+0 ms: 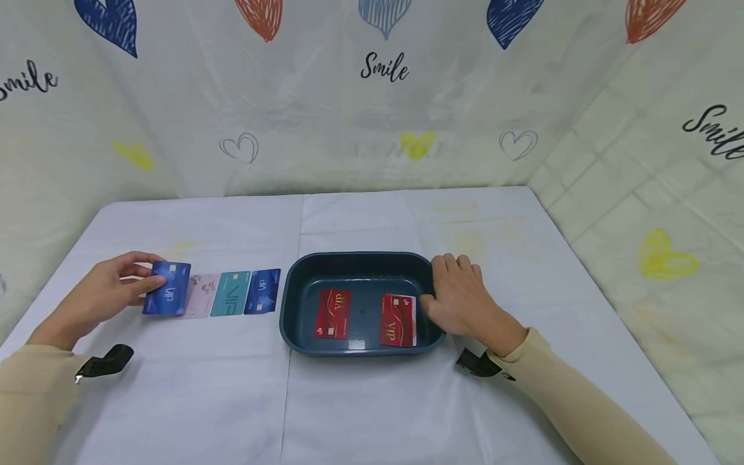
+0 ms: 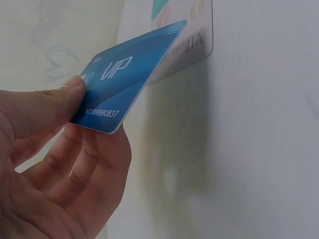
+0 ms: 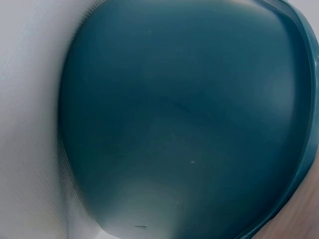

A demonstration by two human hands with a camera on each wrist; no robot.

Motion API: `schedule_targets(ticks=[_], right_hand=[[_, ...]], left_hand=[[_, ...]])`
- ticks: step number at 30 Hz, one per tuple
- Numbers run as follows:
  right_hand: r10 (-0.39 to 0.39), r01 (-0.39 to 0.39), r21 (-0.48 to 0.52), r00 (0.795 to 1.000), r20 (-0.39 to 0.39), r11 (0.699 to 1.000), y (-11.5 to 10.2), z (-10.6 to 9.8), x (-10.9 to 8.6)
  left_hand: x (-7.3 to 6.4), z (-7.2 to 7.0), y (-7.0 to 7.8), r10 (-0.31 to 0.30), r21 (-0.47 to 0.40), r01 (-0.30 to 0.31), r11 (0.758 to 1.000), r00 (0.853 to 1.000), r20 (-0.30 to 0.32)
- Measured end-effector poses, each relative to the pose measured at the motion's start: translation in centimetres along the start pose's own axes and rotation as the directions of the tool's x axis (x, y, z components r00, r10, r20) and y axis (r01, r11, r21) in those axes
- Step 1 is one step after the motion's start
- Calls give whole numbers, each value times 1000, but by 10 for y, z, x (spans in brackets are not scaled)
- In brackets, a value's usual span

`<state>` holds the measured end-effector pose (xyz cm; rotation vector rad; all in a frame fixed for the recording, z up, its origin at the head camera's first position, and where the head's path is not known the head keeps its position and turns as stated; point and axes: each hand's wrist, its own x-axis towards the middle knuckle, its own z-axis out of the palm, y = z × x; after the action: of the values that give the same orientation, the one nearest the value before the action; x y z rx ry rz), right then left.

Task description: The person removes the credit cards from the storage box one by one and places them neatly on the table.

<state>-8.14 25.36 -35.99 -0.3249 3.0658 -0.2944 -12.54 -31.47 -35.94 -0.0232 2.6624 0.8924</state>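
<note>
Tray (image 1: 363, 268): dark blue-green, red VIP cards (image 1: 332, 313) lie inside.
Left hand (image 1: 107, 292): thumb and fingers pinch one blue VIP card (image 1: 170, 287), at nine o'clock of tray.
Right hand (image 1: 467, 297): it grips the tray at three o'clock.
Pink card (image 1: 200, 297): three o'clock of held card.

- It appears a small screened work corner; whether in a home or a studio, I cannot tell.
- A pale sheet (image 1: 314, 116), printed with hearts (image 1: 515, 19) and the word "Smile" (image 1: 385, 66), closes the space behind the table (image 1: 349, 413) and at both sides.
- White cloth (image 1: 209, 394) covers the tabletop.
</note>
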Motion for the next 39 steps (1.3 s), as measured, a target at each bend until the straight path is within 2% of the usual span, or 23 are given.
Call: schedule_targets(ticks=[18,25,30,39], right_hand=[[-3,3,11,1000,-6,1000,-2,-2,-1],[-7,7,14,1000,-11,1000,-2,-2,-1],[0,0,12,1000,-9,1000,-1,-3,-1],[2,-2,8,1000,-11,1000,-1,-1,-2]], left_hand=[[5,-4,-13,-37,72,34,997,998,42],[8,-4,-16,-30,119,25,993,999,42],[9,-3,-16,-26,122,19,992,998,54],[12,-2,-19,-44,144,36,989,998,48]])
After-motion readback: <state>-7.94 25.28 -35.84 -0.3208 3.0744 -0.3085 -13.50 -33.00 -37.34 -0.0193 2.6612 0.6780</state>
